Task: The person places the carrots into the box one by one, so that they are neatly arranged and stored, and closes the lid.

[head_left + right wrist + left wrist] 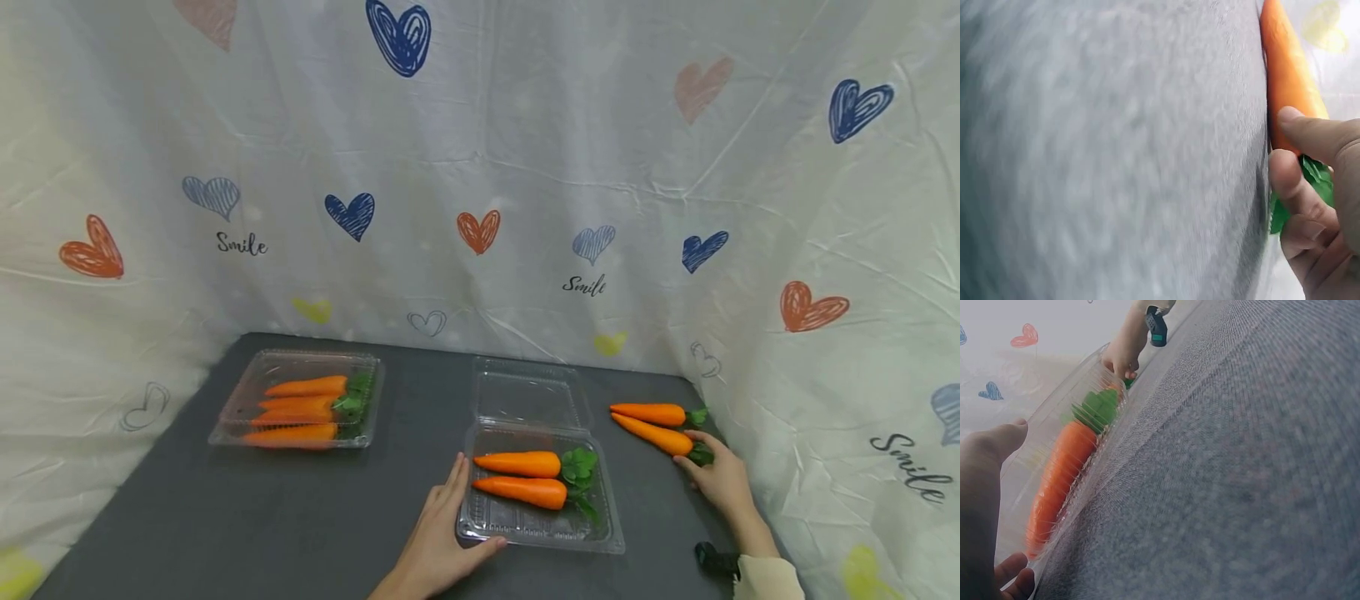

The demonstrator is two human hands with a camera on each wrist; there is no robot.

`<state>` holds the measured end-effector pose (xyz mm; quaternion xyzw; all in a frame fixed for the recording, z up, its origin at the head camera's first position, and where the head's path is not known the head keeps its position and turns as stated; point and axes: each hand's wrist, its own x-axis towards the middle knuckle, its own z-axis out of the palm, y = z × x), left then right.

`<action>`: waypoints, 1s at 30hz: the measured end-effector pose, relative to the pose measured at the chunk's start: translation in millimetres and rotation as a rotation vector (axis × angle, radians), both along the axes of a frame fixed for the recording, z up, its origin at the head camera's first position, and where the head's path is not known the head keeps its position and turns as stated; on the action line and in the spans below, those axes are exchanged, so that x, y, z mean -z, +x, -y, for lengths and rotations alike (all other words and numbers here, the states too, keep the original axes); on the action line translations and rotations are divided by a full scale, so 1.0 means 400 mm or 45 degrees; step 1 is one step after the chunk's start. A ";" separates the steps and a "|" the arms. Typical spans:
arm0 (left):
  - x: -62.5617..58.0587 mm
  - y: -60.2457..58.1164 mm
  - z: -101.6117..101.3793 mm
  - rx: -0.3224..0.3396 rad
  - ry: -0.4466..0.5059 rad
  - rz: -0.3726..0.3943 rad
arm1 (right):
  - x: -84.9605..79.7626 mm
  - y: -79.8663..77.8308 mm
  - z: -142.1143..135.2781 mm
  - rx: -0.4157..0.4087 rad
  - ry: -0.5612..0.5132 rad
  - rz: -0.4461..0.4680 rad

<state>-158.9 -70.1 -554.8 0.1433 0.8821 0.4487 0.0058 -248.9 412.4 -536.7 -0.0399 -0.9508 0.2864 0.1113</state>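
In the head view, an open clear plastic container (pixel 517 532) holds two orange carrots (pixel 525 492) with green tops, side by side. My left hand (pixel 441 533) rests at its left front corner, fingers straight along the left side and thumb at the front edge. The left wrist view shows one carrot (pixel 1063 481) through the clear wall. To the right, two more carrots lie on the table; my right hand (pixel 718 479) pinches the nearer carrot (pixel 654 435) at its leafy end. In the right wrist view, thumb and fingertips meet that carrot (pixel 1291 69) near its leaves.
A closed clear container (pixel 300 358) with several carrots stands at the left back of the dark table (pixel 247 517). The farther loose carrot (pixel 648 413) lies beside the pinched one. A white curtain (pixel 525 167) with printed hearts hangs behind and at the sides.
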 end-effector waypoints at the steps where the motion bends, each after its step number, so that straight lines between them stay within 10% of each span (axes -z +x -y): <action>1: -0.001 -0.001 0.000 0.001 0.003 0.004 | 0.001 -0.002 0.001 0.000 -0.007 0.016; 17: 0.007 -0.003 0.004 0.025 0.038 -0.009 | -0.058 0.110 0.168 0.219 -0.288 -0.038; 24: 0.005 -0.002 0.005 0.023 0.045 0.011 | -0.096 0.202 0.360 0.052 -0.476 0.064; 30: 0.005 -0.007 0.004 0.041 0.227 0.098 | -0.110 0.234 0.473 -0.122 -0.344 0.208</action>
